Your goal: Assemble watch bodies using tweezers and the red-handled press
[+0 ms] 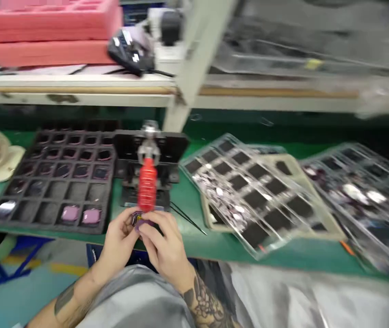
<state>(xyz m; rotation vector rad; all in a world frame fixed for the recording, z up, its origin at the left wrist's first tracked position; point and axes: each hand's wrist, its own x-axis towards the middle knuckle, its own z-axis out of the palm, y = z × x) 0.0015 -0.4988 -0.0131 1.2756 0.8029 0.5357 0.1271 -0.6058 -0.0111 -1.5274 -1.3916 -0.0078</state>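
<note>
Both hands meet at the table's front edge, around a small purple case (139, 223) with dark and yellow parts showing inside. My left hand (119, 240) pinches its left side. The fingers of my right hand (167, 240) close on it from the right and cover much of it. Just beyond my fingertips is the red handle (147, 184) of a toggle clamp on a black fixture (126, 155). To the left, a dark compartment tray (49, 226) holds rows of small dark-faced pieces. Two purple cases (70, 213) lie in its front row.
Black tweezers (189, 217) lie right of the fixture. Clear trays (249, 200) of small parts overlap a beige tray (331, 232), with another clear tray (361, 182) farther right. A shelf (78, 98) and slanted post (194, 59) stand behind, with pink foam (50, 52) above.
</note>
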